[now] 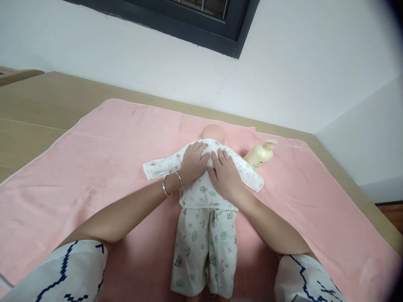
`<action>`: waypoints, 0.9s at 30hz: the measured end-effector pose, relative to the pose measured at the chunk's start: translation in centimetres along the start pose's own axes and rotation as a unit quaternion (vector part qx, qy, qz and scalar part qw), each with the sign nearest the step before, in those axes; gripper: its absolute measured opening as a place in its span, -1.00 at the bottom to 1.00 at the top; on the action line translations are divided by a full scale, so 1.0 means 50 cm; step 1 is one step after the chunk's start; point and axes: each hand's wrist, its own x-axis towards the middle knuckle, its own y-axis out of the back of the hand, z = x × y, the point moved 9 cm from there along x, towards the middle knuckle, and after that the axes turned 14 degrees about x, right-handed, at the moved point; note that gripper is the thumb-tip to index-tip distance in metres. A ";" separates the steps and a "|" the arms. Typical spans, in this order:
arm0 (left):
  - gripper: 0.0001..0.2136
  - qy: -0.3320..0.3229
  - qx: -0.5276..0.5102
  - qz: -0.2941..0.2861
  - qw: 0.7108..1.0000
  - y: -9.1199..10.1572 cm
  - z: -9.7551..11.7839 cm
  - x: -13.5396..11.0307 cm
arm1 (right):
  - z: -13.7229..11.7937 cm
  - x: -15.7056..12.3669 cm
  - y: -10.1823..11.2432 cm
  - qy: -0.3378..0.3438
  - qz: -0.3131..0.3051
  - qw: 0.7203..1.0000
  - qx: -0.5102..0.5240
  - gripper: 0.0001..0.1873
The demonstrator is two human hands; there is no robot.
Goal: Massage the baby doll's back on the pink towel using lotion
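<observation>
A baby doll (213, 133) lies on the pink towel (103, 155), head away from me. It wears a white printed top (201, 191) and matching trousers (204, 247). My left hand (193, 161), with two silver bangles on the wrist, lies flat on the doll's upper body, fingers stretched toward the neck. My right hand (224, 174) rests flat beside it on the same part of the top, fingers spread. Neither hand holds anything.
A cream pump bottle (260, 155) lies on its side on the towel just right of the doll's shoulder. The towel covers a light wooden table (34, 105) against a white wall with a dark window frame (189, 25).
</observation>
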 end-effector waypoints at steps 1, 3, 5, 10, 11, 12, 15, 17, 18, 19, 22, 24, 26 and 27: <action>-0.62 -0.011 0.010 -0.001 1.000 0.002 0.005 0.000 | -0.004 -0.002 -0.001 0.008 -0.002 1.000 -0.001 -0.34; -0.60 -0.030 0.037 0.006 0.999 0.013 0.025 -0.013 | 0.006 0.008 0.003 0.014 -0.007 1.000 0.014 -0.36; -0.57 -0.038 0.064 0.010 0.997 0.027 0.053 -0.037 | 0.034 0.030 0.014 0.005 -0.002 0.999 0.038 -0.37; -0.56 -0.055 0.076 -0.013 0.995 0.034 0.079 -0.051 | 0.062 0.051 0.021 -0.009 0.009 1.000 0.024 -0.35; -0.57 -0.064 0.079 -0.018 0.995 0.030 0.073 -0.042 | 0.051 0.042 0.017 -0.007 0.011 1.000 0.009 -0.34; -0.58 -0.074 0.083 -0.022 0.994 0.024 0.064 -0.030 | 0.036 0.030 0.012 -0.001 0.013 1.000 -0.005 -0.33; -0.60 -0.086 0.084 -0.035 0.992 0.006 0.035 -0.001 | -0.011 -0.005 0.000 0.032 0.015 0.999 -0.029 -0.34; -0.59 -0.065 0.084 -0.034 0.994 0.004 0.027 0.001 | -0.019 -0.008 -0.001 0.044 0.007 0.999 -0.021 -0.37; -0.57 -0.055 0.086 -0.033 0.994 0.007 0.031 -0.005 | -0.011 -0.001 0.002 0.042 0.005 0.999 -0.009 -0.38; -0.56 -0.047 0.088 -0.031 0.995 0.012 0.039 -0.015 | 0.002 0.009 0.007 0.036 0.005 0.999 0.005 -0.39; -0.55 -0.037 0.097 -0.032 0.994 0.028 0.076 -0.054 | 0.049 0.047 0.024 0.020 0.006 0.999 0.047 -0.40; -0.55 -0.038 0.102 -0.036 0.993 0.034 0.092 -0.069 | 0.066 0.061 0.029 0.020 0.006 0.998 0.055 -0.41; -0.55 -0.041 0.101 -0.038 0.993 0.035 0.091 -0.067 | 0.064 0.060 0.027 0.021 0.007 0.999 0.048 -0.40; -0.54 -0.043 0.097 -0.037 0.994 0.033 0.084 -0.059 | 0.056 0.053 0.025 0.020 0.007 0.999 0.040 -0.39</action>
